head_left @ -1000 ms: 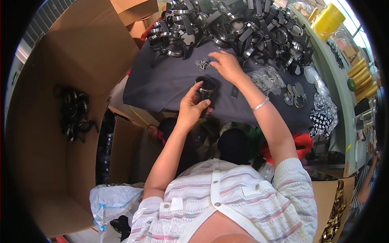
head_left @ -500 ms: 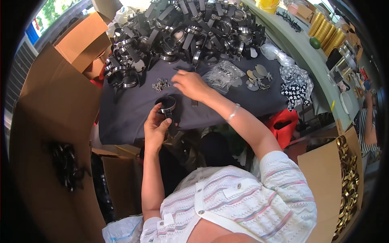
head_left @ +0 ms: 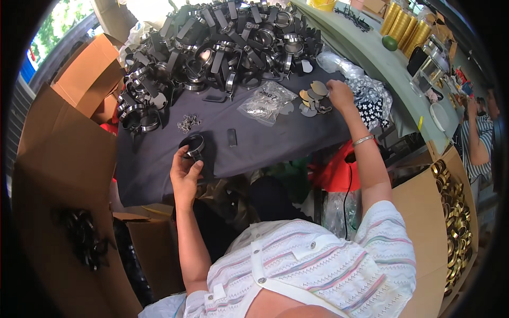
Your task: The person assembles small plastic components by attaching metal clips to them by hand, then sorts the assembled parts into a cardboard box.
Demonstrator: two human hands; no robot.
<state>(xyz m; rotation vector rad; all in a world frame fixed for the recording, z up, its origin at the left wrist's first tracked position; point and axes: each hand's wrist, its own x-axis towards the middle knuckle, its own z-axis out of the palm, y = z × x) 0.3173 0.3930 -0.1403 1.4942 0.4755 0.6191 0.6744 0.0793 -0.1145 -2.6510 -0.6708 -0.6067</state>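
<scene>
My left hand (head_left: 184,177) grips a round black ring with a shiny metal band (head_left: 194,144), its fingers and thumb closed on the lower side, just above the dark cloth. At the right of the table, my right hand (head_left: 341,96) reaches down beside a small heap of flat metal discs (head_left: 317,90), grey and gold. Its fingers are bent together; whatever they may pinch is hidden. A small black oblong piece (head_left: 232,138) lies right of the ring. Beyond the ring is a little pile of small metal clips (head_left: 189,123). A clear plastic bag of small metal parts (head_left: 266,103) lies mid-table.
A large heap of black rings with handles (head_left: 222,47) covers the far side. Cardboard boxes (head_left: 58,143) stand at left; another box (head_left: 424,233) at right holds gold bands (head_left: 458,233). Patterned cloth (head_left: 374,100) and a green side table (head_left: 392,69) border the right. Another person (head_left: 477,138) is farther right.
My right hand has moved right, from near the clips to the discs. The black oblong piece now shows fully on the cloth. My left hand still holds the ring. The whole view has shifted.
</scene>
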